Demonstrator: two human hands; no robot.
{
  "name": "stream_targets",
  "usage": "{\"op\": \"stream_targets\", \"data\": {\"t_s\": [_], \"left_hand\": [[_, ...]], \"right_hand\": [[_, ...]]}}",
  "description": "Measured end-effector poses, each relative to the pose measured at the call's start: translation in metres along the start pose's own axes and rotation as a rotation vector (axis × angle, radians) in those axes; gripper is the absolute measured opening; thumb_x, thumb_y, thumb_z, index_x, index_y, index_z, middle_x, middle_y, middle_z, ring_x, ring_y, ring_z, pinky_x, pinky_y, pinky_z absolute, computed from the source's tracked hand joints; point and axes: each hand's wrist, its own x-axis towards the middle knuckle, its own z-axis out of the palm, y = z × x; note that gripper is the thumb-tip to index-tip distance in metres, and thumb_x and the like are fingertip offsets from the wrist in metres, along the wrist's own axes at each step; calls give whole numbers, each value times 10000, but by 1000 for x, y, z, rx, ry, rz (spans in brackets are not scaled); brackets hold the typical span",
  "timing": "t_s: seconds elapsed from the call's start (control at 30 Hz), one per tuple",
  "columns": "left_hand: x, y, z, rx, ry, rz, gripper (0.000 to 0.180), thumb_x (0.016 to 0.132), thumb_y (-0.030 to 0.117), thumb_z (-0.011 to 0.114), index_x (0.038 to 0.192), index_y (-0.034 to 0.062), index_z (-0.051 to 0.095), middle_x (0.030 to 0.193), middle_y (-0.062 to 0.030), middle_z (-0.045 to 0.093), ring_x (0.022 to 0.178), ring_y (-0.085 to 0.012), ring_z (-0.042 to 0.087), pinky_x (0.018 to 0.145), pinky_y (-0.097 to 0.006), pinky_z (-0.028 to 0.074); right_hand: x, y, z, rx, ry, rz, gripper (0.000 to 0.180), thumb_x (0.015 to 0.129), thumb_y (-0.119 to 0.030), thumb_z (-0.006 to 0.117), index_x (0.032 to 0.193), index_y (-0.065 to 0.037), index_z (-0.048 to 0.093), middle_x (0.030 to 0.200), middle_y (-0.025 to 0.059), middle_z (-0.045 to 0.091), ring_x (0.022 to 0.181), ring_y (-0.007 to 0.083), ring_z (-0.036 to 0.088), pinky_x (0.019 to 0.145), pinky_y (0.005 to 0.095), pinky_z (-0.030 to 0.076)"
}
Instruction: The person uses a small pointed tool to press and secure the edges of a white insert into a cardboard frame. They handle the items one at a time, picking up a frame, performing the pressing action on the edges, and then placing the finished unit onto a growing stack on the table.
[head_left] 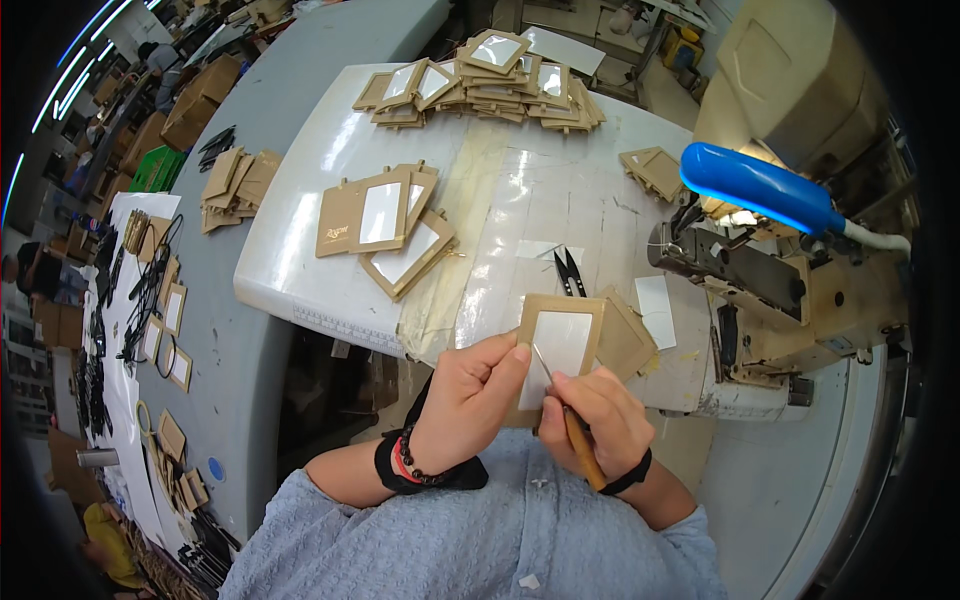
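By table (590,215), left grip (468,405) pinching frame (566,338), right grip (610,420) clasping awl (580,447)

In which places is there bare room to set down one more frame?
The white table is bare between the far frame heap, the left frame stack and the black snips. The grey table has a bare strip between its tan pile and blue disc. It is crowded around the held frame, with the snips, a tan panel and a white card close by.

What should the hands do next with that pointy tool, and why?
Perhaps the right hand should ease the tip of the tool gently along the left edge of the white window: the tip sits near that edge, and the left hand grips the holder.
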Motion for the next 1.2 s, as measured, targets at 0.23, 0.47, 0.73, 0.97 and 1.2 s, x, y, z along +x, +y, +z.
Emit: {"op": "stream_targets", "data": {"t_s": [0.23, 0.47, 0.73, 0.97, 1.2], "left_hand": [[0, 3, 4, -41, 11, 0, 267, 985, 123, 448, 1100, -46, 620, 854, -19, 654, 767, -41, 555, 657, -211, 476], [-3, -5, 3, 45, 16, 31, 247, 974, 120, 464, 1078, -40, 621, 752, -17, 615, 700, -20, 499, 592, -207, 435], [-3, 4, 0, 226, -65, 130, 214, 968, 120, 464, 971, -33, 613, 624, -54, 555, 592, -49, 496, 523, -247, 423], [0, 3, 1, 187, -60, 154, 217, 973, 123, 458, 959, -31, 611, 613, -42, 549, 598, -35, 481, 523, -241, 419], [-2, 6, 0, 175, -48, 68, 226, 977, 124, 454, 1000, -30, 617, 612, -21, 544, 614, -28, 470, 537, -225, 416]], "right_hand": [[-1, 1, -1, -13, -4, -17, 311, 700, 53, 702, 1001, 72, 624, 778, 104, 595, 581, 213, 573, 514, 296, 475], [1, -1, -3, -5, -18, 0, 289, 697, 54, 702, 978, 65, 633, 738, 104, 594, 553, 217, 565, 494, 292, 464], [13, 4, -34, 995, -52, 1012, 107, 893, -45, 570, 873, 45, 625, 672, 84, 621, 440, 62, 501, 417, 190, 394], [0, 6, -18, 650, -20, 556, 124, 841, -9, 629, 955, 38, 641, 684, 95, 621, 461, 92, 507, 389, 223, 385], [-4, 9, -11, -248, -94, -227, 298, 741, 21, 694, 1026, 38, 608, 728, 49, 564, 510, 177, 524, 428, 287, 413]]}}
